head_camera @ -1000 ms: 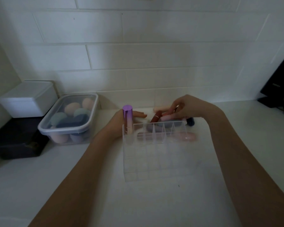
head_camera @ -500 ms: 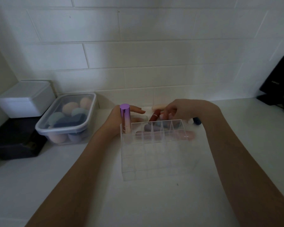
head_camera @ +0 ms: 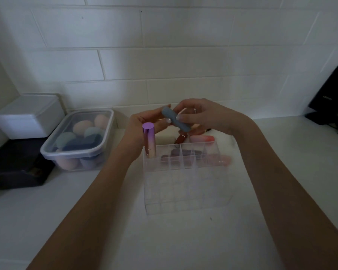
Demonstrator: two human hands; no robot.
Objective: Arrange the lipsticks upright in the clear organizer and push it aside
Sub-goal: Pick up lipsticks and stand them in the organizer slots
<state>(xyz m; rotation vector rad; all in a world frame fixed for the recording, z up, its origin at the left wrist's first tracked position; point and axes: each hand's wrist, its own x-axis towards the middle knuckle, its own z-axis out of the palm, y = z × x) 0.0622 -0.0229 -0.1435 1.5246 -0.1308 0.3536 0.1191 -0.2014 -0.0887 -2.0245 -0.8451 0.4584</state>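
A clear gridded organizer [head_camera: 185, 184] stands on the white counter in front of me. One purple-to-gold lipstick [head_camera: 149, 142] stands upright in its back left cell. Above the organizer's far edge my right hand [head_camera: 201, 115] pinches a grey-blue lipstick [head_camera: 175, 120], held tilted. My left hand [head_camera: 144, 123] touches the same tube with its fingertips from the left. Behind the organizer lie several loose lipsticks: a cream one [head_camera: 164, 138], a red one [head_camera: 180, 138], a pink one [head_camera: 202, 138] and a pale pink one [head_camera: 221, 158] seen through the plastic.
A lidded clear box of makeup sponges [head_camera: 80, 139] sits to the left, with a white box [head_camera: 27, 115] on a black case [head_camera: 16, 166] beyond it. A black object [head_camera: 332, 96] leans at the far right by the tiled wall.
My right hand has lifted the grey-blue lipstick up from the pile behind the organizer. My left hand has risen to meet it above the organizer.
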